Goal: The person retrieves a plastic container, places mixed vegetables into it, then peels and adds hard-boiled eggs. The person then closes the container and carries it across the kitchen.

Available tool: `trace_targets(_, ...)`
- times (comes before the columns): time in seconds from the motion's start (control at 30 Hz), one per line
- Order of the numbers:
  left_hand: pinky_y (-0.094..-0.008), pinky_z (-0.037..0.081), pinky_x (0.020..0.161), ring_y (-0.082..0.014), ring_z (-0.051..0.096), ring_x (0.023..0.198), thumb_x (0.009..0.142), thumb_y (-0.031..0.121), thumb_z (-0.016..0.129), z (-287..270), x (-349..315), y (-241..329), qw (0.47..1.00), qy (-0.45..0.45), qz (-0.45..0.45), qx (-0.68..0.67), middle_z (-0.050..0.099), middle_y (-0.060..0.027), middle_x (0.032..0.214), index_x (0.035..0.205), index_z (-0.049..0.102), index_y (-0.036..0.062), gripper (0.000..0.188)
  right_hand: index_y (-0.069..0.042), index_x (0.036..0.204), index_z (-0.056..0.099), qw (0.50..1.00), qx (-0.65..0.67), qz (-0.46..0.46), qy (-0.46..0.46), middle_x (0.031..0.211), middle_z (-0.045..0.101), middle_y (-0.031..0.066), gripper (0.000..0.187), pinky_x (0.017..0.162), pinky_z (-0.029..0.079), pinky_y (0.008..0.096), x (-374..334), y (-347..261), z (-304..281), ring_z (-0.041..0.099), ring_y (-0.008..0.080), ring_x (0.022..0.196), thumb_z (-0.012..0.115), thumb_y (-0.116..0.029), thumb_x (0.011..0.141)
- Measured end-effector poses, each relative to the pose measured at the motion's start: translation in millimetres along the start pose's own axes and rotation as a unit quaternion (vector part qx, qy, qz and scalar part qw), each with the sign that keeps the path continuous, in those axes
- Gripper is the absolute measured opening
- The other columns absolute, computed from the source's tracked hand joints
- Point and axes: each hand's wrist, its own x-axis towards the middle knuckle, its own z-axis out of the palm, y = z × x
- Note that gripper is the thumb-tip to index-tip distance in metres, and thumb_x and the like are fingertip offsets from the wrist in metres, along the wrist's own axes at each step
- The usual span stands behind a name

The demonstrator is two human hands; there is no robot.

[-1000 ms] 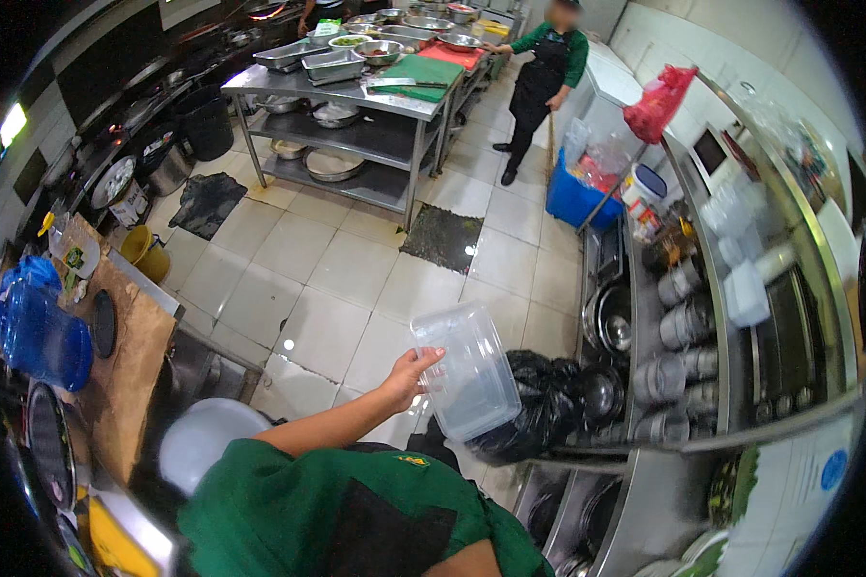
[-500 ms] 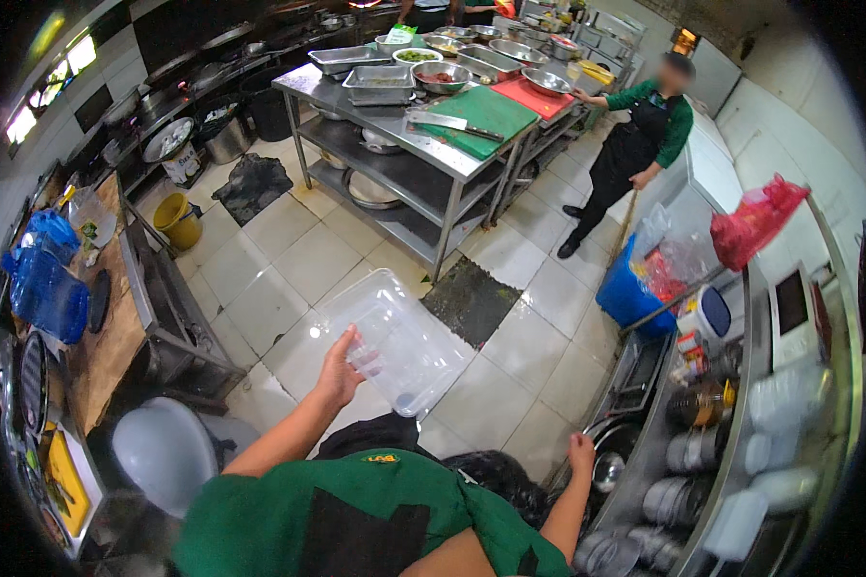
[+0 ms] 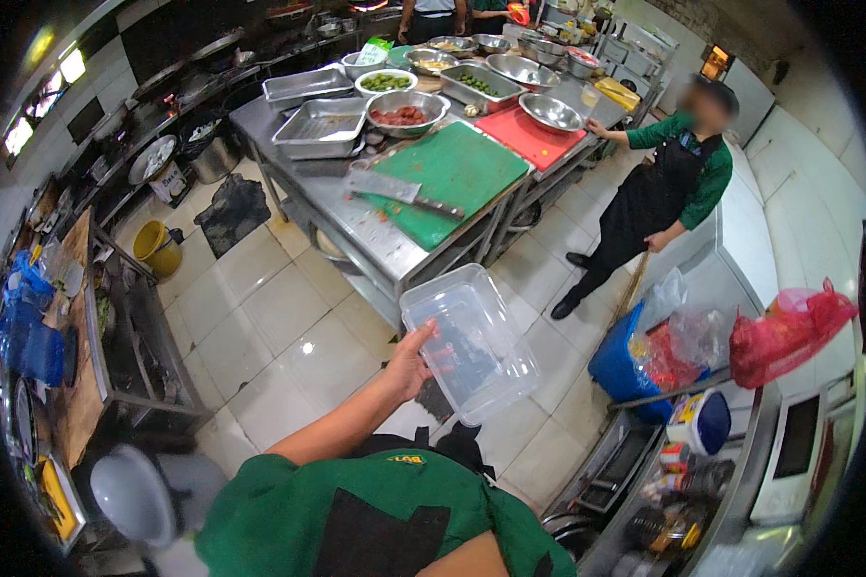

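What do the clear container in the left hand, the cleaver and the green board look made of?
Clear container: likely plastic, glossy; see-through walls with bright highlights.
Cleaver: blade apparently steel, grey with metallic sheen; dark handle, wood or plastic unclear.
Green board: probably plastic, fairly matte; solid colour, no visible grain.

Grey s/steel worktop [image 3: 368,238], small specks scattered nr its front corner (bit messy there). On it: green rect. chopping board [image 3: 462,159], red rect. chopping board [image 3: 520,137] just beside. To the left, two rect. silver metal trays [image 3: 319,125], round metal bowl [image 3: 439,109] w/ red chunks, round white bowl [image 3: 379,94] w/ green pieces.
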Motion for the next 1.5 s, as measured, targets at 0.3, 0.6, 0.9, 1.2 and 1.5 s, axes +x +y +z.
trace_targets(0.3, -0.0520, 0.050, 0.080, -0.0349, 0.059, 0.096, 0.082, 0.057, 0.059, 135, 193, 32, 0.992, 0.068, 0.071, -0.075, 0.052, -0.0068, 0.100, 0.102, 0.052, 0.0065, 0.054, -0.002, 0.079, 0.063, 0.949, 0.312, 0.030, -0.037, 0.080, 0.065, 0.0167, 0.018, 0.069, 0.050, 0.0456, 171, 86, -333, 0.064, 0.0322, 0.076, 0.064, -0.019, 0.074)
trace_targets(0.6, -0.0498, 0.049, 0.078, -0.0383, 0.057, 0.097, 0.080, 0.063, 0.057, 163, 283, 111, 0.944, 0.171, 0.241, -0.149, 0.054, -0.0070, 0.099, 0.100, 0.053, 0.0075, 0.059, 0.001, 0.106, 0.062, 0.847, 0.177, -0.436, 0.247, 0.081, 0.064, 0.0060, 0.034, 0.063, 0.048, 0.0263, 200, -417, -717, 0.061, 0.0126, 0.069, 0.059, -0.029, 0.090)
trace_targets(0.9, -0.0522, 0.046, 0.082, -0.0412, 0.052, 0.104, 0.084, 0.066, 0.047, 195, 414, 205, 0.913, 0.182, 0.335, -0.146, 0.051, -0.0074, 0.113, 0.108, 0.053, 0.0070, 0.064, -0.002, 0.103, 0.061, 0.818, 0.267, -0.510, 0.000, 0.091, 0.063, 0.0046, 0.024, 0.068, 0.050, 0.0240, 197, -688, -853, 0.061, 0.0117, 0.075, 0.056, -0.023, 0.094)
trace_targets(1.2, -0.0538, 0.045, 0.084, -0.0434, 0.050, 0.108, 0.084, 0.067, 0.045, 245, 522, 270, 0.877, 0.208, 0.399, -0.169, 0.051, -0.0076, 0.116, 0.109, 0.056, 0.0042, 0.069, -0.003, 0.105, 0.058, 0.744, 0.404, -0.519, -0.120, 0.090, 0.062, 0.0069, 0.021, 0.073, 0.051, 0.0295, 308, -869, -1061, 0.061, 0.0168, 0.081, 0.054, -0.021, 0.094)
trace_targets(1.5, -0.0562, 0.024, 0.104, -0.0408, 0.023, 0.131, 0.083, 0.065, 0.050, 325, 561, 245, 0.707, 0.460, 0.441, -0.305, 0.039, -0.0118, 0.131, 0.130, 0.038, -0.0039, 0.085, -0.001, 0.104, 0.054, 0.709, 0.486, -0.468, -0.207, 0.099, 0.059, 0.0127, 0.019, 0.083, 0.052, 0.0352, 512, -1202, -1173, 0.060, 0.0227, 0.087, 0.058, -0.014, 0.090)
